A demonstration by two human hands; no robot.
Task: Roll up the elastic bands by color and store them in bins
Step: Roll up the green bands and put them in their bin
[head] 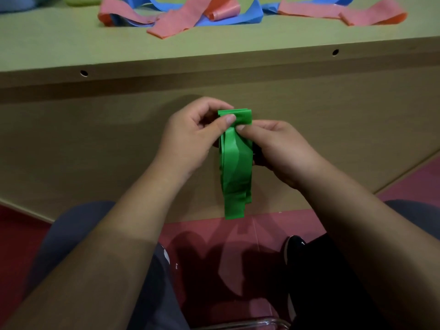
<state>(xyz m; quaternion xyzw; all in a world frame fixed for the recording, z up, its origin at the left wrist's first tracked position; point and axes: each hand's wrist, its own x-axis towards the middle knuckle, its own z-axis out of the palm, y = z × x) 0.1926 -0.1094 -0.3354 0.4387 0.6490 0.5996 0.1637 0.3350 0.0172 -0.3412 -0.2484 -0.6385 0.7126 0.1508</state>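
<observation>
Both hands, left (190, 136) and right (278, 148), pinch the green band (235, 160).

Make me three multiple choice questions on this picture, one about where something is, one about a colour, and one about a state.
1. Where do the loose pink bands and blue bands lie?
A. on the tabletop
B. on the floor
C. on the person's lap

2. What colour is the held band, pinched by the left hand and the right hand?
A. blue
B. green
C. pink

3. In what state is the held band?
A. lying flat on the table
B. gathered at the top, ends hanging down
C. wound into a tight roll

Answers:
1. A, they lie strewn across the tabletop at the top of the view.
2. B, it is plainly green.
3. B, both hands pinch its gathered top while the ends dangle below.
</observation>
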